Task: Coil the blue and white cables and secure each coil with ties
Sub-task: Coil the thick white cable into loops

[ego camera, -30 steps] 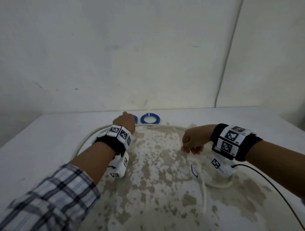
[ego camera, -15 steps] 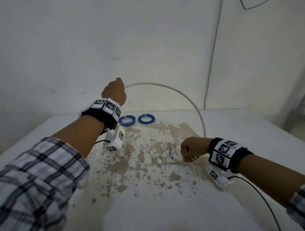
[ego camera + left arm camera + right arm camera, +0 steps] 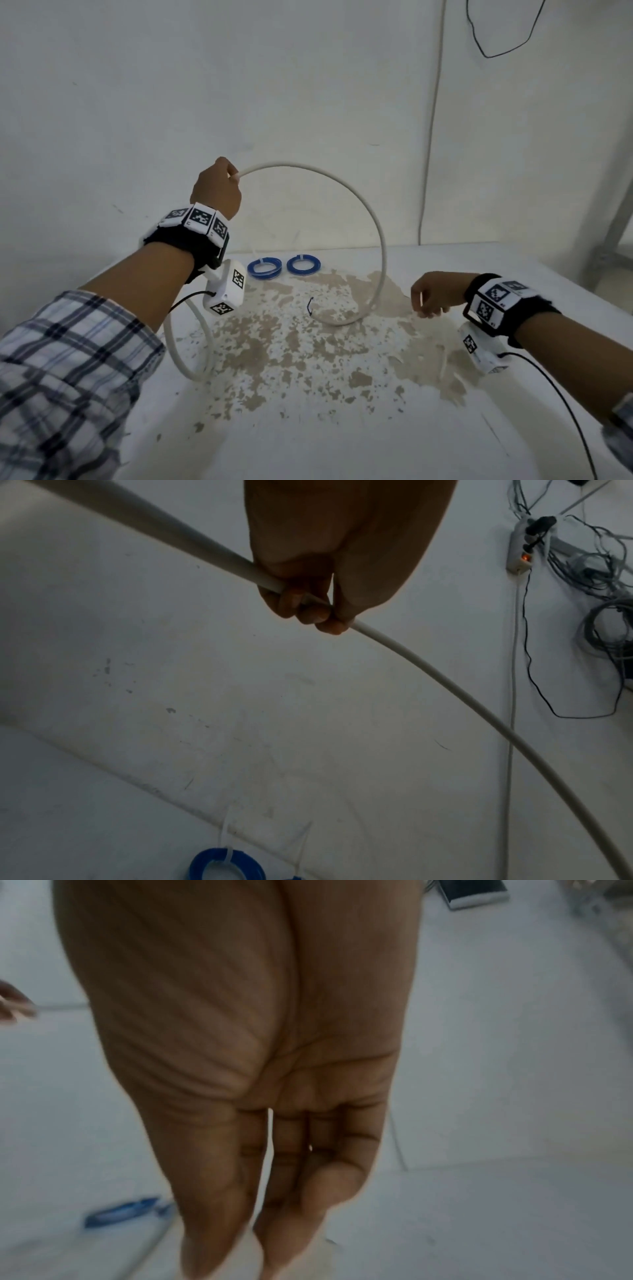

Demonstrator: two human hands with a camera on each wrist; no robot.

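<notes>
My left hand [image 3: 219, 186] is raised above the table and grips the thick white cable [image 3: 373, 219]; the left wrist view shows its fingers [image 3: 308, 607] curled round the cable [image 3: 479, 704]. From that hand the cable arcs up, over to the right and down to the table, and a second loop hangs under my left wrist. My right hand [image 3: 426, 301] hovers low at the right, clear of the cable, fingers loosely bent and holding nothing I can make out [image 3: 253, 1231]. Two blue coils [image 3: 264, 268] [image 3: 303, 264], each with a white tie, lie at the back.
The table [image 3: 308, 428] is white with worn brown patches. A short blue wire scrap [image 3: 310, 306] lies near the cable's low point. A wall stands right behind the table, with a grey cord [image 3: 431, 137] and a power strip [image 3: 520, 547]. A metal frame [image 3: 616, 212] is at the right.
My left hand has lifted the white cable from the table high into the air, forming a tall arc. My right hand has let go of the cable and drawn away to the right.
</notes>
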